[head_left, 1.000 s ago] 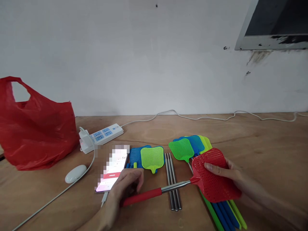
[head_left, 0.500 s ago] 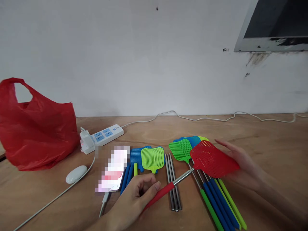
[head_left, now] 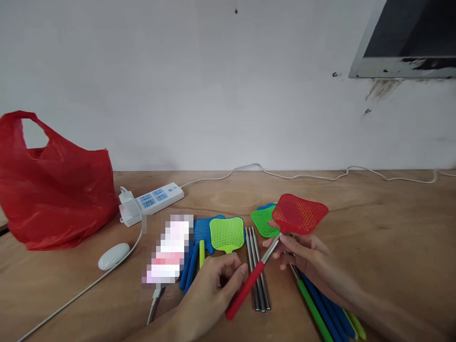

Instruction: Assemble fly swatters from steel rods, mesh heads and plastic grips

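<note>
Now tilts the red fly swatter (head_left: pixel 297 216) more steeply above the steel rods (head_left: pixel 260 290), partly in front of the green swatter (head_left: pixel 261 223), having shifted the right hand (head_left: pixel 311 254) from the mesh (head_left: pixel 306 213) down to the neck (head_left: pixel 284 229), freeing the mesh. Pinches the neck between right thumb (head_left: pixel 295 245) and fingers (head_left: pixel 290 261), and curls the left hand (head_left: pixel 213 294) halfway at the red handle (head_left: pixel 245 290); cannot tell a firm hold from a light touch. Reads no brand or label, with the phone screen (head_left: pixel 171 249) pixelated and any marks on the power strip (head_left: pixel 155 197) too small.
</note>
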